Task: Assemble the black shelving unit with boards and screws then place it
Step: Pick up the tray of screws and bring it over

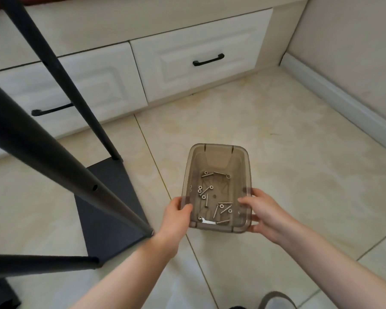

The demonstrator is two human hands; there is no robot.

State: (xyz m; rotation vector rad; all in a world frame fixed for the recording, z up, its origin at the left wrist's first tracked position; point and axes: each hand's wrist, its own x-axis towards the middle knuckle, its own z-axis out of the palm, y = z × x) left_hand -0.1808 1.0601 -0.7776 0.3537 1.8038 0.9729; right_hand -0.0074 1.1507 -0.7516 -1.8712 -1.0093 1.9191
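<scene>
Both forearms are reaching out from the bottom edge, and between them a person is holding a translucent brown bin of screws over the tiled floor.

Left hand is gripping the bin's near left corner, thumb hooked over the rim; right hand is holding the near right corner, thumb inside the wall and fingers curling underneath. Loose silver screws are lying scattered across the bin's bottom. Just to the left, the black shelving unit is standing on the floor, its dark base board carrying slanting black poles. Behind it, white drawers with black handles are lining the wall.
</scene>
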